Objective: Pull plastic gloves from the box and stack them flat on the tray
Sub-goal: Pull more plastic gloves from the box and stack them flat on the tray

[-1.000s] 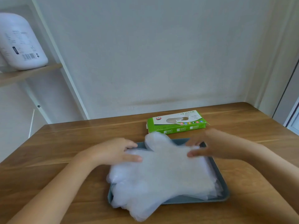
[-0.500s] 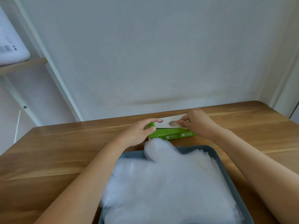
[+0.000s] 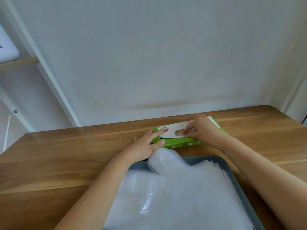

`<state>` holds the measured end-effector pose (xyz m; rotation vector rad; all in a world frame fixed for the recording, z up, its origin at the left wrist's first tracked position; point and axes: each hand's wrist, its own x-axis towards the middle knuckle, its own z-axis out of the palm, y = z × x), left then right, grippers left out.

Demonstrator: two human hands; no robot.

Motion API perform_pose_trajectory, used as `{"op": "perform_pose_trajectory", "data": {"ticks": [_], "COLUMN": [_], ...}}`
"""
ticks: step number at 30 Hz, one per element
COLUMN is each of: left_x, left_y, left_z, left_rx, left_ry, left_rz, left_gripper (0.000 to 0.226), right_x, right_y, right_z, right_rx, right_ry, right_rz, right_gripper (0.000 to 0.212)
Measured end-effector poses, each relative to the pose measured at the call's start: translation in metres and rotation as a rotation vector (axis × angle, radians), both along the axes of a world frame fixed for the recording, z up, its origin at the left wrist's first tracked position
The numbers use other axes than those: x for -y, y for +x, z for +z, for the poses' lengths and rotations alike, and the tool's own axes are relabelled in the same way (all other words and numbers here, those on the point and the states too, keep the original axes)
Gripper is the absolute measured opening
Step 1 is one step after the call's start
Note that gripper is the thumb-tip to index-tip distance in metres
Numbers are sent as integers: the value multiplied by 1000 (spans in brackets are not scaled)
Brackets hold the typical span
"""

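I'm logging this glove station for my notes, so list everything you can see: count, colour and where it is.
glove box: one, green with a white top, far side of the table, beyond the tray
next glove: one, translucent, showing in the box's top opening
stacked gloves: a pile, count unclear, translucent white, on the tray
tray: one, grey-blue, near side of the table
table: one, brown wood, against the wall
shelf: one, wood board on a white frame, upper left
white container: one, on the shelf, mostly cut off
left hand: one, fingers rest on the box's left end
right hand: one, pinches the next glove at the opening
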<state>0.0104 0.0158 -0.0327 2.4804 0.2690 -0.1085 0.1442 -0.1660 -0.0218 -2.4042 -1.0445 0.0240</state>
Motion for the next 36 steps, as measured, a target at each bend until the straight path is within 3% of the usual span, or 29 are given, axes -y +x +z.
{"op": "perform_pose_trajectory", "data": {"ticks": [4,8,12,17,20,22,25,26,29,30,33,36], "left_x": [1,1,1,2,2,1,-1,-1,-2,-2,-2,0], "left_y": [-1,-2,-2,-2,-2,-1,0,0,0,0,0,0], "left_z": [1,0,1,2,2,1,-1,-1,-2,-2,-1,1], "left_rx": [-15,-30,-37,-39,-48,-48,-45,-44,-41,-42,-44,-52], "left_ry": [9,9,18,29,40,48,53,53,51,53,57,54], "left_rz": [10,6,5,5,6,4,1,0,-4,-7,-14,-5], "left_gripper": [47,48,48,48,49,48,48,48,48,48,49,48], "right_x": [-1,5,13,14,13,15,19,18,13,13,15,20], "right_y": [0,1,5,14,21,19,10,9,7,7,10,14], "right_z": [-2,-2,5,1,-2,2,7,5,4,6,14,20], "right_rx": [5,-51,-172,-368,-592,-527,-268,-177,-37,-47,-242,-606], "right_ry": [4,63,159,532,757,693,355,318,417,445,544,732], "right_rz": [-2,34,0,-239,-399,-293,-14,14,-77,-117,-209,-241], "right_gripper": [5,22,14,7,17,30,66,59,6,3,16,13]}}
